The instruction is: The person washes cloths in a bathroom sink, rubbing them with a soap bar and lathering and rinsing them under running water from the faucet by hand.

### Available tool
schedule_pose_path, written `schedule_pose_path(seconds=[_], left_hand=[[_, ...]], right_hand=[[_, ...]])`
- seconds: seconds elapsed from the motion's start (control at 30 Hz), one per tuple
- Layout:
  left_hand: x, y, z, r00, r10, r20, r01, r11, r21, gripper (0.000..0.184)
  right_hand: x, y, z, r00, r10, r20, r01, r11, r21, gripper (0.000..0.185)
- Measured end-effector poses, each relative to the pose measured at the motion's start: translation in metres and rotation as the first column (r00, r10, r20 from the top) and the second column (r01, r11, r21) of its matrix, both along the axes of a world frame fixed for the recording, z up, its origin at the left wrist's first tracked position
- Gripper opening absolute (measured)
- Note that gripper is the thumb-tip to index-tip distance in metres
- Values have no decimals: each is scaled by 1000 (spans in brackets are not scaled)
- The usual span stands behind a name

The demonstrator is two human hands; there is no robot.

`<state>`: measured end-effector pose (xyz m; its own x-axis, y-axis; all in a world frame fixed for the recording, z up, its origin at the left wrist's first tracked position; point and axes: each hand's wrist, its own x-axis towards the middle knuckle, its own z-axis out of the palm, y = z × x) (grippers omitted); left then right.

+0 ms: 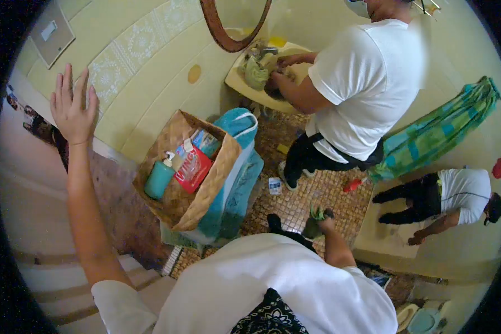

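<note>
My left hand (75, 108) is raised at the upper left, fingers spread and pointing up. It is in front of or against the pale wall edge; whether it touches cannot be made out. Low in front of my body, my right hand (328, 224) is closed around a bunched grey-green cloth (312, 227). Brighter green strips stick up from its top, and a dark part shows beside them. Nearest to my left side is a woven basket (206, 206) holding a teal pump bottle (158, 179) and a red packet (192, 167).
A co-worker in a white shirt (367, 83) leans over the yellow sink (234, 72). Another person (465, 192) bends inside the bathtub (389, 239) by a green curtain (440, 133). Teal towels (242, 189) hang beside the basket. A small white container (274, 186) stands on the tiled floor.
</note>
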<state>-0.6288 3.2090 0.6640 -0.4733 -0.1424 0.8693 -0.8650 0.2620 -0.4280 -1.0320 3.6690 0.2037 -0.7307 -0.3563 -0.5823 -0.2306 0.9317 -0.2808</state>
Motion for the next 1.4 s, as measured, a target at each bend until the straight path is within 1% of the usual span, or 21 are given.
schedule_pose_path(seconds=[0.07,0.13,0.17,0.23,0.3,0.4,0.43,0.47,0.5,0.53,0.6,0.67,0.73,0.83,0.93,1.03,1.13,1.23,1.27,1.33,1.4], left_hand=[[2,-1,0,1000,-32,2,32,999,-6,32],[2,1,-1,999,-30,-21,31,1000,6,31],[1,3,-1,999,-29,-33,29,999,13,31],[0,4,1,999,-32,-36,33,999,23,31],[1,6,-1,999,-25,-37,26,999,34,30],[-1,3,-1,999,-30,-43,31,999,34,30],[0,2,1,998,-40,-41,42,999,35,30],[1,1,0,998,-52,-40,54,998,36,30],[1,2,0,998,-53,-39,54,998,33,30],[0,2,0,998,-54,-38,55,998,30,30],[-1,2,1,999,-39,-36,40,999,23,30],[-1,2,0,999,-7,-33,7,1000,21,30],[-1,1,-1,999,-22,-38,23,1000,17,30],[0,-2,-6,999,-35,-38,35,999,13,30],[-2,-1,-3,998,-42,-40,42,999,10,29],[-3,-1,-3,999,-34,-41,35,999,9,30],[-3,-2,-5,999,-18,-37,18,1000,10,30],[-2,-3,-5,999,-8,-34,8,1000,10,30],[-2,-3,-5,999,-6,-33,6,1000,9,30],[-4,-1,-5,999,0,-36,0,1000,12,31],[-5,-1,-5,999,-6,-36,7,1000,8,31]], right_hand=[[6,23,11,999,-38,34,35,995,89,48],[4,63,-20,987,150,-51,-146,986,82,46],[5,80,-28,981,183,-59,-175,977,120,43],[8,98,-30,988,150,-38,-137,960,244,38],[17,104,-19,992,125,7,-120,938,325,33],[31,116,-15,976,192,102,-215,926,312,36],[29,134,-39,991,92,100,-110,974,197,42],[32,132,-34,994,54,96,-76,968,239,43],[47,113,1,996,17,90,-42,958,282,45],[56,103,20,996,-22,83,-6,946,324,46],[56,103,18,994,5,113,-34,964,263,45],[54,100,12,989,9,148,-42,975,220,44],[49,93,5,982,-8,191,-30,980,198,45],[37,94,-30,998,31,63,-40,988,150,43],[26,98,-60,996,25,87,-39,986,161,41],[20,93,-71,998,-16,61,3,977,212,38],[22,87,-58,996,77,49,-79,996,33,36],[11,93,-85,962,265,72,-269,961,61,35],[11,89,-78,971,232,62,-235,971,49,35],[17,74,-44,986,160,42,-162,986,27,36],[14,74,-52,993,97,60,-102,990,95,38]])
